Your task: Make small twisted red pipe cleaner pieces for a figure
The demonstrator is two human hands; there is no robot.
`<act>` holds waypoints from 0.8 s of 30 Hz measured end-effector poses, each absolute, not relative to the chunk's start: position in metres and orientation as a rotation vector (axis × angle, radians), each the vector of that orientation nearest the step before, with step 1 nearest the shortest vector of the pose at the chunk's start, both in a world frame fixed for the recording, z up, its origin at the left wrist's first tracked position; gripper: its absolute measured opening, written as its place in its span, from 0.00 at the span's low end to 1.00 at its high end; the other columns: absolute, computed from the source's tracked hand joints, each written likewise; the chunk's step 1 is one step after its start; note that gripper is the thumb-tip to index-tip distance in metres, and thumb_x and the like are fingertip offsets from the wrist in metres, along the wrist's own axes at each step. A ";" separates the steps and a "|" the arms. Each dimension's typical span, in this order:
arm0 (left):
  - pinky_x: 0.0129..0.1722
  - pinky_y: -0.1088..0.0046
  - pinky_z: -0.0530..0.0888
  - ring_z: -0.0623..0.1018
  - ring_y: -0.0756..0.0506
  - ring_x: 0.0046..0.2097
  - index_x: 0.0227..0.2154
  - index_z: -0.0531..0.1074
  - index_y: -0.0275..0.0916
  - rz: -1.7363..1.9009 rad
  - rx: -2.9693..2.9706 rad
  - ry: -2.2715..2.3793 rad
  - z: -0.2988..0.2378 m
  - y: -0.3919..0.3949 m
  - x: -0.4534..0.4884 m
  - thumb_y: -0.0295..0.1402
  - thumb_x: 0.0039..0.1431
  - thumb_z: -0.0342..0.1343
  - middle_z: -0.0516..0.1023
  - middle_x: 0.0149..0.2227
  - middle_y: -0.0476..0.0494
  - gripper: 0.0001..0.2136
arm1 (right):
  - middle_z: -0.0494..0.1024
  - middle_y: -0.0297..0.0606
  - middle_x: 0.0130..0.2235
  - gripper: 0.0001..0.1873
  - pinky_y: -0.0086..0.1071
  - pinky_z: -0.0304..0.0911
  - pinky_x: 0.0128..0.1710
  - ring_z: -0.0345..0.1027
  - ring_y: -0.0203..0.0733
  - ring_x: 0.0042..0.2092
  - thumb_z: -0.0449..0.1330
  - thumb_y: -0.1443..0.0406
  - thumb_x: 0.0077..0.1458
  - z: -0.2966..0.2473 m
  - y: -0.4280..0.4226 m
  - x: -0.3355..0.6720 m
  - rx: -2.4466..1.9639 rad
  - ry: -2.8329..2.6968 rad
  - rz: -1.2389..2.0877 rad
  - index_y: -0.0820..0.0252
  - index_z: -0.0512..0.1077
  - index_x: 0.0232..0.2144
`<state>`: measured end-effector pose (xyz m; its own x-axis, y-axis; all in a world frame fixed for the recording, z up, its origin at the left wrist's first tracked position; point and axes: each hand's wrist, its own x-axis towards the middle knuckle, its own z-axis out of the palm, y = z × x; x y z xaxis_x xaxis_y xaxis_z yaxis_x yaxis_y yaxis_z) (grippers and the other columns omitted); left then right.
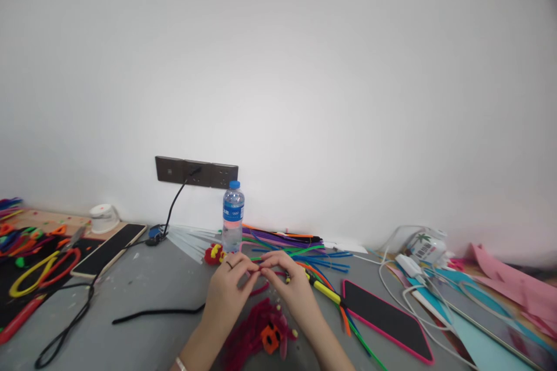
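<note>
A grey table [143, 290] is stretching across the lower view, carrying everything. A pink-cased phone [383, 319] is lying flat on it to the right of the hands, and a fan of coloured pipe cleaners [304, 246] is spreading behind them near the wall. A dark red fuzzy bundle [250, 333] is sitting between the forearms, just below the hands. A water bottle [233, 220] is standing upright just beyond the fingertips. The left hand [226, 290] and right hand [292, 285] are meeting fingertip to fingertip, each pinching narrowly on a red pipe cleaner [261, 288], which is looping down between them, just above the bundle.
</note>
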<state>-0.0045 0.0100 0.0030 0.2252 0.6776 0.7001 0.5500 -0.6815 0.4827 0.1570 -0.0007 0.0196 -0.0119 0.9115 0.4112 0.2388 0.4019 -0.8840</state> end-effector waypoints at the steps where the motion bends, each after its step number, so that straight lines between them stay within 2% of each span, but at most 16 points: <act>1: 0.38 0.70 0.72 0.75 0.45 0.36 0.30 0.72 0.41 1.441 2.343 1.174 0.003 0.010 -0.005 0.27 0.60 0.55 0.74 0.32 0.48 0.04 | 0.78 0.40 0.36 0.05 0.37 0.63 0.46 0.71 0.47 0.44 0.62 0.64 0.51 0.020 -0.001 0.158 -1.074 -1.532 0.740 0.58 0.74 0.25; 9: 0.40 0.72 0.72 0.75 0.46 0.38 0.31 0.75 0.41 1.424 2.243 1.035 0.008 0.010 -0.004 0.26 0.60 0.53 0.75 0.33 0.47 0.07 | 0.77 0.39 0.35 0.07 0.36 0.63 0.43 0.71 0.46 0.41 0.61 0.62 0.52 0.017 0.003 0.165 -1.095 -1.597 0.869 0.58 0.72 0.26; 16: 0.31 0.76 0.71 0.75 0.47 0.33 0.32 0.76 0.40 1.331 2.020 1.001 0.007 0.012 -0.003 0.28 0.60 0.54 0.76 0.32 0.46 0.06 | 0.76 0.40 0.37 0.08 0.37 0.62 0.45 0.70 0.48 0.43 0.61 0.60 0.53 0.018 0.002 0.162 -1.068 -1.608 0.898 0.58 0.71 0.27; 24: 0.32 0.75 0.70 0.76 0.46 0.35 0.31 0.78 0.40 1.305 1.924 0.948 0.013 0.012 -0.005 0.30 0.58 0.55 0.78 0.32 0.45 0.06 | 0.73 0.38 0.36 0.14 0.36 0.60 0.44 0.67 0.45 0.41 0.59 0.54 0.55 0.025 -0.003 0.160 -0.959 -1.575 1.145 0.58 0.70 0.27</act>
